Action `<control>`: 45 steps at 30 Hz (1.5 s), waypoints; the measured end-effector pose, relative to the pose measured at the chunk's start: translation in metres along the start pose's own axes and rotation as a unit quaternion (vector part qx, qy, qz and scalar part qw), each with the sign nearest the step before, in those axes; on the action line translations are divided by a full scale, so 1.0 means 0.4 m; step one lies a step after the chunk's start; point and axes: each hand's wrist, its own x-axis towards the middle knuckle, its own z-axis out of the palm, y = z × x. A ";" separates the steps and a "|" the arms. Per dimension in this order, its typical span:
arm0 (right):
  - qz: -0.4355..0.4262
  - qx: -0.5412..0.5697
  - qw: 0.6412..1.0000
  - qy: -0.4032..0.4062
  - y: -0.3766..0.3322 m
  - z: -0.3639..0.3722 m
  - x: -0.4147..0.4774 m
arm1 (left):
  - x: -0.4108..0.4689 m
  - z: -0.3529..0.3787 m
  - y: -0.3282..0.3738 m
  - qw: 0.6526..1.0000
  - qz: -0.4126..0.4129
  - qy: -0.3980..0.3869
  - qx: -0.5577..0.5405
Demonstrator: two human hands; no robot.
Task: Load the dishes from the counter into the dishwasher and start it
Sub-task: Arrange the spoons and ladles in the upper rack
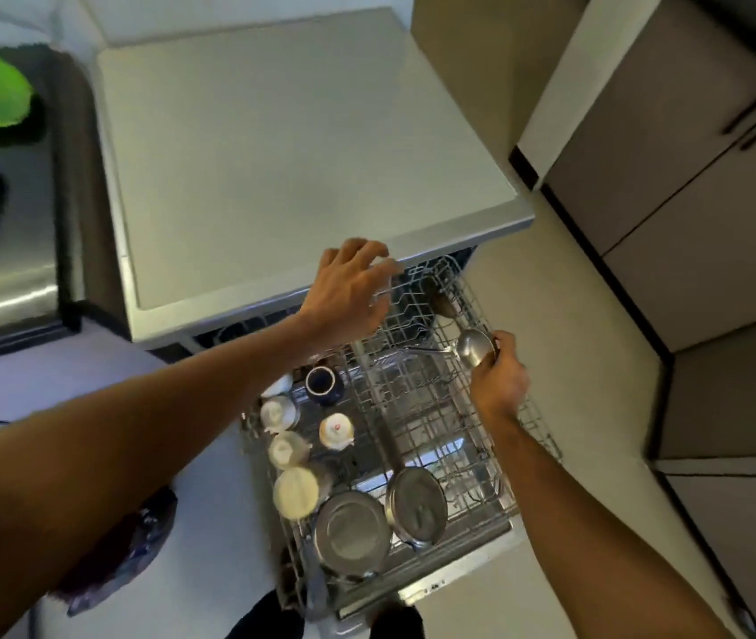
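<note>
Left forearm (pixel 136 431) stretches in long, left hand (pixel 348 292) loose, fingers spread over the rack (pixel 417 422) at its 12 o'clock edge. Right hand (pixel 498 385) grips a ladle (pixel 473 347) by the bowl at 3 o'clock. Rack's got cups (pixel 281 449) at 9, steel plates (pixel 353 530) at 6.

No text, brand, number or sign can be read anywhere. A small red mark is seen on the small cream-white ceramic cup (pixel 336 428) standing in the pulled-out grey wire rack (pixel 417 398), but it is too blurred to be made out. A few tiny dark marks are seen on the silver strip (pixel 454 575) along the near edge of the open dishwasher. These cannot be deciphered either.
</note>
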 end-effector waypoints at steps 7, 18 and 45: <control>-0.148 -0.099 0.982 -0.067 0.074 0.002 0.215 | 0.246 0.090 0.049 0.996 -0.024 -0.078 0.042; -0.328 -0.222 0.906 -0.149 0.119 0.117 0.304 | 0.335 0.156 0.041 0.986 0.015 -0.084 0.143; -0.283 -0.092 0.954 0.029 0.132 0.131 0.234 | 0.336 0.155 0.041 0.985 0.004 -0.086 0.149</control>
